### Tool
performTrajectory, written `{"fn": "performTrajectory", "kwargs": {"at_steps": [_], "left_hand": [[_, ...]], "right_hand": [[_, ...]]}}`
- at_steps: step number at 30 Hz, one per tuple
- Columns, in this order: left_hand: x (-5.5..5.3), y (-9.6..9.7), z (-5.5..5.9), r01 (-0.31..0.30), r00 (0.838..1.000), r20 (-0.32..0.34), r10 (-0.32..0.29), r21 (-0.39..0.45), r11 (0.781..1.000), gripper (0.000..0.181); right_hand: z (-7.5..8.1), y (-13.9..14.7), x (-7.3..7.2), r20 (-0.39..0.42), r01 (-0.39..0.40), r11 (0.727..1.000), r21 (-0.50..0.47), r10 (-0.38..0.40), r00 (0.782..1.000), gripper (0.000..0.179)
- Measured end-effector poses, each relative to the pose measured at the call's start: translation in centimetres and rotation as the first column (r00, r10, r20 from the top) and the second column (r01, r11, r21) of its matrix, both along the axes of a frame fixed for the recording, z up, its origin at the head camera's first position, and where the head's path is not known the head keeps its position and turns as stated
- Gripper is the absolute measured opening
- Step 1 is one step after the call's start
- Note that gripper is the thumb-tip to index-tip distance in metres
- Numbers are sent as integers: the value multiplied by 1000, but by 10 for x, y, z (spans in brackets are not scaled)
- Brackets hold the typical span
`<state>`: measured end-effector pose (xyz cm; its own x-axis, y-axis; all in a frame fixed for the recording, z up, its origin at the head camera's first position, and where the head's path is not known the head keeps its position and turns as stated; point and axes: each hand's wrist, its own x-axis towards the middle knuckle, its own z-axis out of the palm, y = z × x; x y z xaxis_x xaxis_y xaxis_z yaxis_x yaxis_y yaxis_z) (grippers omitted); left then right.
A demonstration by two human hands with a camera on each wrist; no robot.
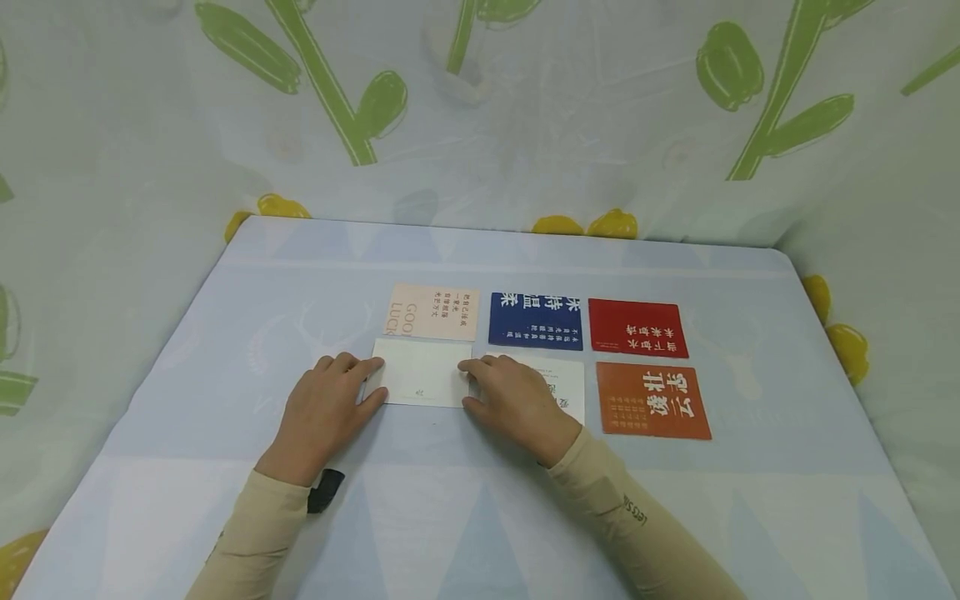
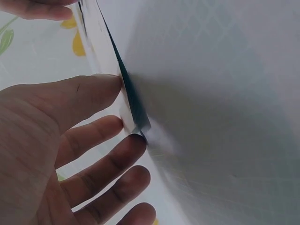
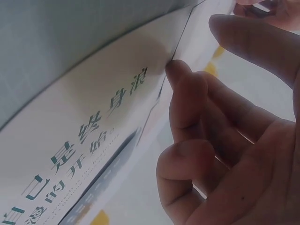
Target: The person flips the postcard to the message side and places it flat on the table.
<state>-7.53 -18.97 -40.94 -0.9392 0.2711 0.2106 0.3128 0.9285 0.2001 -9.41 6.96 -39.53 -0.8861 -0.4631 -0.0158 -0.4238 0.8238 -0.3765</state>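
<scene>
A white postcard (image 1: 422, 375) lies blank side up, with a small mark near its near edge. My left hand (image 1: 321, 410) holds its left end by thumb and index finger. In the left wrist view that postcard (image 2: 121, 89) is slightly tilted, showing a dark green underside. My right hand (image 1: 517, 404) holds its right end with thumb and curled fingers, above a white card with green lettering (image 1: 572, 379), which it partly covers. In the right wrist view the lettered card (image 3: 89, 117) lies beside the fingers.
Behind the postcard lies a cream card (image 1: 431, 311). A blue card (image 1: 536, 327) and a red card (image 1: 637, 321) continue that row. An orange card (image 1: 626, 404) is at the near right. A black object (image 1: 326, 490) shows by the left wrist. Patterned fabric (image 1: 540, 125) surrounds the table (image 1: 765, 517).
</scene>
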Motion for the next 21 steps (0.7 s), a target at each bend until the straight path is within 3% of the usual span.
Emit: {"fn": "performTrajectory", "kwargs": {"at_steps": [15,21], "left_hand": [[-1,1,-1,6,1000,-13,-6,0,1000,35],[1,0,1,-2,1000,-2,2,0,1000,37]], "right_hand": [[-4,1,0,-9,-8,1000,-2,8,1000,44],[3,6,4,-3,-2,1000,-16,2,1000,44]]}}
